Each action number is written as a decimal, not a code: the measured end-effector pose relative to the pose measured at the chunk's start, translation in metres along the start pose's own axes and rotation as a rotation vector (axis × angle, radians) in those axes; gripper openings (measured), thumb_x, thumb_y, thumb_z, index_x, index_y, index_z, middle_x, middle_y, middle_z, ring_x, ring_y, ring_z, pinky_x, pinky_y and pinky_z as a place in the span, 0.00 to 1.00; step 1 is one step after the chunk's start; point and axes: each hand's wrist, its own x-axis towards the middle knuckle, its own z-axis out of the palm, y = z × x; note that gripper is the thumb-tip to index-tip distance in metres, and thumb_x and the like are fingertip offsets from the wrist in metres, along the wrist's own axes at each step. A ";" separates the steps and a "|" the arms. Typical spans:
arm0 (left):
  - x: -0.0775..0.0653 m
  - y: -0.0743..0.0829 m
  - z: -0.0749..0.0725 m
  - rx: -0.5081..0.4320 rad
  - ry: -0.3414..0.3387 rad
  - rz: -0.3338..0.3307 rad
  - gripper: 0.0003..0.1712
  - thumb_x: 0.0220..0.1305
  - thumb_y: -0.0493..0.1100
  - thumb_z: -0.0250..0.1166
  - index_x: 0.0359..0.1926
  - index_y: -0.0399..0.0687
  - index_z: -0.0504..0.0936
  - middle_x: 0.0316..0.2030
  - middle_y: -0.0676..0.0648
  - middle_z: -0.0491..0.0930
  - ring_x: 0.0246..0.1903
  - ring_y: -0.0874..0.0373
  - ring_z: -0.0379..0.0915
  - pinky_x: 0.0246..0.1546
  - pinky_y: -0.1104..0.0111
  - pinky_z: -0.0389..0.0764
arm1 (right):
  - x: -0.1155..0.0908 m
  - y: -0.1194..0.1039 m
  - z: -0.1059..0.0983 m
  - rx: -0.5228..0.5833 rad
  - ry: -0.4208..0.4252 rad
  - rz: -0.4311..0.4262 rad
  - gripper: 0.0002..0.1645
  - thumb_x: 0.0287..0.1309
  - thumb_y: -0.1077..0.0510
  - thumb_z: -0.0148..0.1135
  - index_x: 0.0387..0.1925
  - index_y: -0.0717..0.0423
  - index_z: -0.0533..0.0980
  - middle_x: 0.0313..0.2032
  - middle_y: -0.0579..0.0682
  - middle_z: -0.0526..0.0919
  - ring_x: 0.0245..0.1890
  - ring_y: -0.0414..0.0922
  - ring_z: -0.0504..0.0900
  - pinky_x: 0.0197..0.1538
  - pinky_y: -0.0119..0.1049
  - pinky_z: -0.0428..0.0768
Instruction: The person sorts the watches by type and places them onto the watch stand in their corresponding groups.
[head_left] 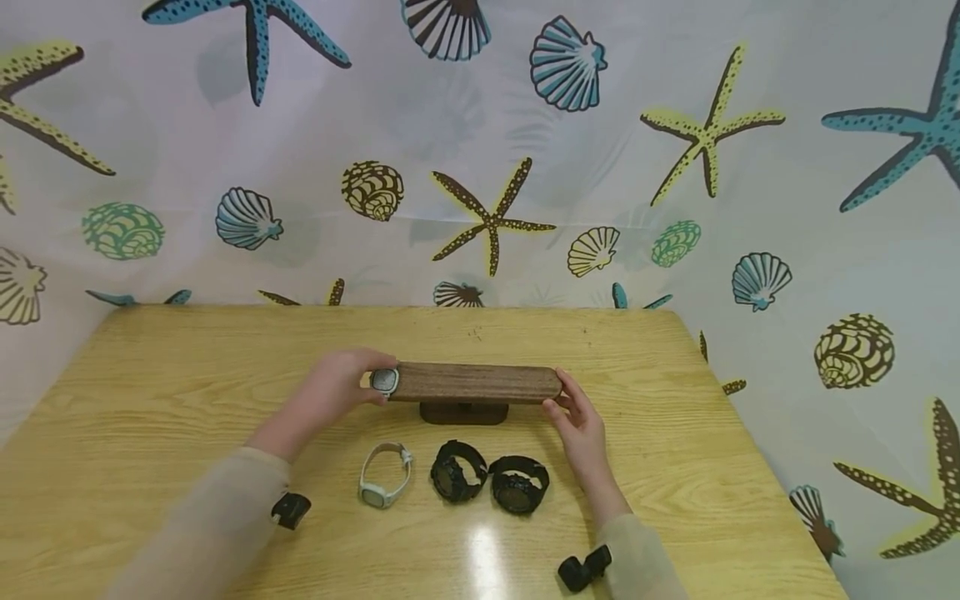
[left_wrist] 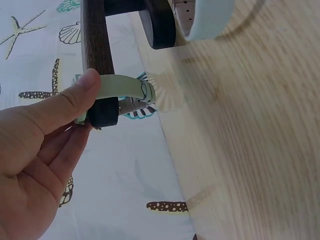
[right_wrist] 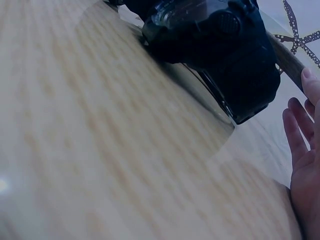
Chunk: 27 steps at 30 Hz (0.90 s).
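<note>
A brown wooden watch stand [head_left: 480,384] with a long bar rests on a dark base [head_left: 463,413]. Around the bar's left end loops a pale watch [head_left: 386,381], its face toward me. My left hand [head_left: 339,386] pinches this watch there; in the left wrist view the thumb lies by its pale green strap [left_wrist: 122,86]. At the opposite end, my right hand [head_left: 583,433] holds the bar's rounded tip between thumb and fingers. In the right wrist view, part of that hand [right_wrist: 306,165] shows at the edge, touching the bar.
In front of the stand lie a white watch [head_left: 374,495] with its strap looped, and two black watches, one at centre [head_left: 450,481] and one to its right [head_left: 517,493]. Behind the wooden table [head_left: 225,342] hangs a cloth [head_left: 315,142] printed with shells and starfish.
</note>
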 end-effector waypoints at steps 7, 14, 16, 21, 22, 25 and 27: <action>0.003 0.008 0.001 0.051 -0.003 0.013 0.29 0.43 0.32 0.76 0.50 0.33 0.81 0.48 0.37 0.80 0.49 0.43 0.76 0.50 0.55 0.77 | 0.001 -0.002 -0.001 -0.014 0.002 -0.006 0.31 0.64 0.65 0.58 0.67 0.60 0.64 0.63 0.59 0.68 0.51 0.49 0.73 0.52 0.42 0.79; 0.003 0.010 0.003 0.064 0.020 0.031 0.28 0.44 0.32 0.76 0.50 0.34 0.81 0.49 0.37 0.80 0.49 0.43 0.76 0.50 0.55 0.78 | 0.000 -0.002 -0.002 -0.011 0.011 -0.014 0.30 0.64 0.66 0.58 0.67 0.60 0.65 0.62 0.59 0.69 0.48 0.42 0.75 0.49 0.32 0.79; 0.001 0.008 0.003 0.059 0.029 0.062 0.28 0.44 0.32 0.76 0.50 0.33 0.81 0.49 0.37 0.80 0.49 0.43 0.76 0.50 0.55 0.78 | 0.001 -0.002 -0.002 -0.014 0.007 -0.014 0.30 0.64 0.65 0.58 0.67 0.60 0.65 0.62 0.59 0.68 0.47 0.41 0.75 0.49 0.32 0.79; -0.005 -0.005 0.001 0.009 0.016 0.148 0.31 0.44 0.31 0.76 0.53 0.33 0.79 0.51 0.36 0.78 0.51 0.42 0.74 0.51 0.53 0.77 | 0.001 -0.001 -0.001 -0.021 -0.011 -0.005 0.31 0.65 0.65 0.58 0.67 0.60 0.64 0.62 0.59 0.68 0.47 0.42 0.75 0.48 0.33 0.80; -0.006 -0.007 0.000 -0.005 0.005 0.153 0.32 0.44 0.31 0.76 0.54 0.33 0.78 0.51 0.36 0.78 0.52 0.41 0.74 0.52 0.52 0.76 | 0.000 -0.001 -0.001 -0.022 -0.009 -0.003 0.31 0.64 0.65 0.58 0.67 0.60 0.64 0.62 0.59 0.68 0.47 0.42 0.75 0.48 0.34 0.80; -0.007 -0.013 -0.003 -0.081 -0.027 0.127 0.33 0.46 0.30 0.75 0.56 0.33 0.77 0.53 0.36 0.77 0.53 0.41 0.72 0.53 0.51 0.75 | 0.000 -0.001 -0.001 -0.027 -0.005 -0.003 0.31 0.64 0.65 0.58 0.67 0.61 0.64 0.62 0.60 0.68 0.47 0.43 0.75 0.48 0.37 0.80; -0.007 -0.016 -0.005 -0.120 -0.044 0.081 0.33 0.47 0.31 0.74 0.57 0.33 0.76 0.54 0.36 0.76 0.54 0.40 0.72 0.53 0.50 0.75 | 0.000 -0.001 -0.001 -0.030 -0.008 -0.004 0.31 0.64 0.65 0.58 0.67 0.61 0.64 0.62 0.60 0.68 0.47 0.44 0.75 0.49 0.39 0.80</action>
